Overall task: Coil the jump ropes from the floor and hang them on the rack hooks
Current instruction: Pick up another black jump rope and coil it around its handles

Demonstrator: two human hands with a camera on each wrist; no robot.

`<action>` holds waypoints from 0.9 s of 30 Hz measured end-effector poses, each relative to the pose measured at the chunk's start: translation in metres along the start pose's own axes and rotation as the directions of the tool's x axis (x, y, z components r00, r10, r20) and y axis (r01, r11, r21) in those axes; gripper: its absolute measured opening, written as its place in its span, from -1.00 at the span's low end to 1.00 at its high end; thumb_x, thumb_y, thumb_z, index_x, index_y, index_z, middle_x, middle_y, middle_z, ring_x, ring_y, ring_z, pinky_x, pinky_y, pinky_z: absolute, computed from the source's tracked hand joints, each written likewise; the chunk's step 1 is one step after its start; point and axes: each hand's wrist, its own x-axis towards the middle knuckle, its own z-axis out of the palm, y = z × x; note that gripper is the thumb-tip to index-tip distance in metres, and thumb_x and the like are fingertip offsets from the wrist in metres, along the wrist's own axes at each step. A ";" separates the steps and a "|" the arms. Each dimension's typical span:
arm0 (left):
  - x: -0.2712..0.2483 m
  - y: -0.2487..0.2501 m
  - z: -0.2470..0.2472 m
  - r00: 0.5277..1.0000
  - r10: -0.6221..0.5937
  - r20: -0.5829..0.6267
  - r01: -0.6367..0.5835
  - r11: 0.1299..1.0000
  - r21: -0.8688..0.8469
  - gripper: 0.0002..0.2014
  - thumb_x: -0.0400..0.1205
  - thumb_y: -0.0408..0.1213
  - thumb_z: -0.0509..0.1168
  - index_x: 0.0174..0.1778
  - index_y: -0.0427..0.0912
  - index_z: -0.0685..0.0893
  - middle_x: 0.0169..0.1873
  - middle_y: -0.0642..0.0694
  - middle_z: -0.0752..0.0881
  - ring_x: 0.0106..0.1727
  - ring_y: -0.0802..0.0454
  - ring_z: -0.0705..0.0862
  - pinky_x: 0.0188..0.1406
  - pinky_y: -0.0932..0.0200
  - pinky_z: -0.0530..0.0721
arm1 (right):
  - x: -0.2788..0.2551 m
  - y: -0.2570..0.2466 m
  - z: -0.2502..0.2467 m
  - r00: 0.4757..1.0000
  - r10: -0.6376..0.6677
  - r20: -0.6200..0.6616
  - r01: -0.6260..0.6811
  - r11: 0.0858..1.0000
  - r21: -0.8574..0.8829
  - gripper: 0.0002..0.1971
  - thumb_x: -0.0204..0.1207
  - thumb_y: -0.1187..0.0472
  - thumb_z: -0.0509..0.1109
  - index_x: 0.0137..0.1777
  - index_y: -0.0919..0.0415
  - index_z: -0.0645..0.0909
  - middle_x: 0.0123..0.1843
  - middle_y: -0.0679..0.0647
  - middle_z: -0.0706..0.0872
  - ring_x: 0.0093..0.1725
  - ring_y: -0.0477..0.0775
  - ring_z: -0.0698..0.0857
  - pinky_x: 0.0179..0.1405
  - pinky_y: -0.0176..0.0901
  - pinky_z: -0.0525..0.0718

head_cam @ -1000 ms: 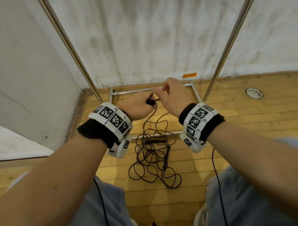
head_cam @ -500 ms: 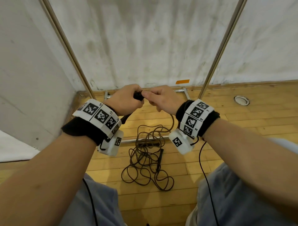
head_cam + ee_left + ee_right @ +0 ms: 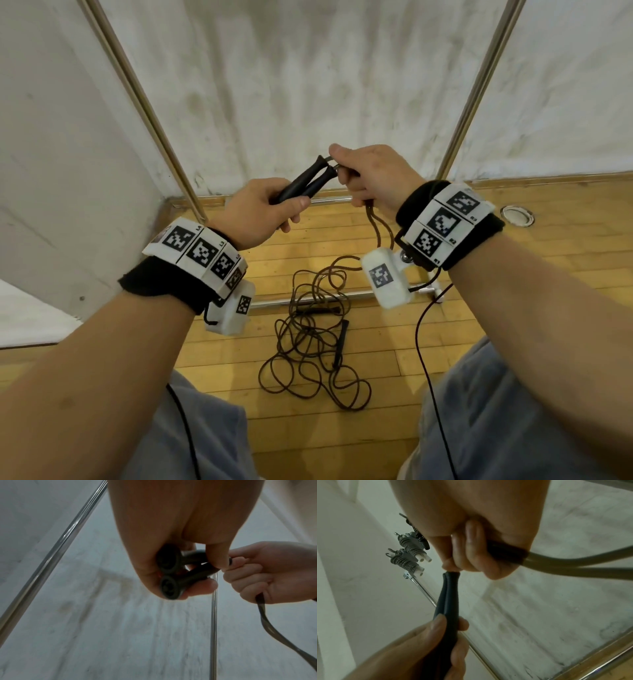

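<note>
Two black handles [image 3: 305, 183] are held side by side in the left hand [image 3: 260, 216]; the rope [image 3: 376, 229] just beyond them is clenched in the right hand [image 3: 373, 174]. Remaining rope lies tangled on the floor [image 3: 513, 260]. Coiling appears begun; loops must be gathered next.

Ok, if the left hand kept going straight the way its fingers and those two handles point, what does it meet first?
Probably the right hand: the two black handles held by the left hand end right at its fingers, about touching. Past that comes the white wall, though depth is hard to judge.
</note>
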 end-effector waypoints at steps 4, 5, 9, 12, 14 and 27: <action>0.000 -0.006 0.001 0.999 0.016 -0.038 -0.011 0.990 0.141 -0.88 0.72 -0.13 0.19 0.05 -0.03 0.59 -0.33 0.03 0.74 -0.30 0.16 0.69 -0.20 0.11 0.64 | 0.005 0.004 -0.004 0.996 0.037 -0.086 -0.031 0.997 0.067 -0.57 0.62 0.05 0.25 -0.48 0.19 0.45 -0.69 -0.12 0.28 -0.66 -0.09 0.20 -0.62 -0.26 0.21; -0.001 -0.007 0.003 0.999 0.022 -0.037 -0.016 0.986 0.164 -0.89 0.73 -0.14 0.16 0.08 -0.01 0.55 -0.33 0.03 0.72 -0.30 0.16 0.68 -0.19 0.09 0.65 | 0.005 0.005 -0.005 0.996 0.053 -0.079 -0.045 0.994 0.098 -0.57 0.62 0.05 0.25 -0.49 0.19 0.44 -0.69 -0.11 0.27 -0.66 -0.08 0.19 -0.62 -0.26 0.20; -0.001 -0.006 0.010 0.995 0.061 -0.078 -0.046 0.983 0.177 -0.82 0.71 -0.10 0.20 0.21 0.05 0.50 -0.33 0.02 0.70 -0.30 0.07 0.70 -0.20 -0.03 0.74 | 0.010 0.007 -0.009 0.991 0.108 -0.075 -0.090 0.974 0.208 -0.58 0.58 0.09 0.30 -0.51 0.15 0.39 -0.70 -0.11 0.26 -0.69 -0.09 0.17 -0.65 -0.27 0.17; 0.001 -0.002 0.011 0.984 0.117 -0.136 -0.084 0.970 0.228 -0.72 0.63 -0.02 0.32 0.23 0.04 0.56 -0.33 0.07 0.69 -0.33 0.05 0.69 -0.26 0.00 0.71 | 0.015 0.011 -0.013 0.980 0.121 -0.160 -0.097 0.984 0.149 -0.63 0.50 0.06 0.37 -0.51 0.10 0.40 -0.62 -0.08 0.32 -0.65 -0.08 0.23 -0.63 -0.26 0.21; 0.002 -0.001 0.012 0.984 0.121 -0.129 -0.089 0.968 0.234 -0.74 0.63 -0.03 0.32 0.20 0.03 0.59 -0.36 0.08 0.67 -0.36 0.11 0.67 -0.28 0.04 0.70 | 0.018 0.013 -0.015 0.971 0.115 -0.211 -0.110 0.993 0.036 -0.70 0.46 0.02 0.39 -0.44 0.07 0.45 -0.53 -0.06 0.37 -0.59 -0.09 0.31 -0.59 -0.24 0.29; 0.013 0.013 0.016 0.992 0.050 -0.119 -0.071 0.981 -0.180 -0.91 0.73 -0.25 0.18 -0.02 -0.11 0.59 -0.55 0.08 0.60 -0.54 0.06 0.55 -0.60 0.24 0.48 | 0.016 0.010 -0.019 0.955 -0.134 -0.264 0.179 0.972 0.152 -0.75 0.65 0.13 0.27 -0.18 0.22 0.67 -0.48 0.01 0.43 -0.53 -0.06 0.33 -0.53 -0.23 0.29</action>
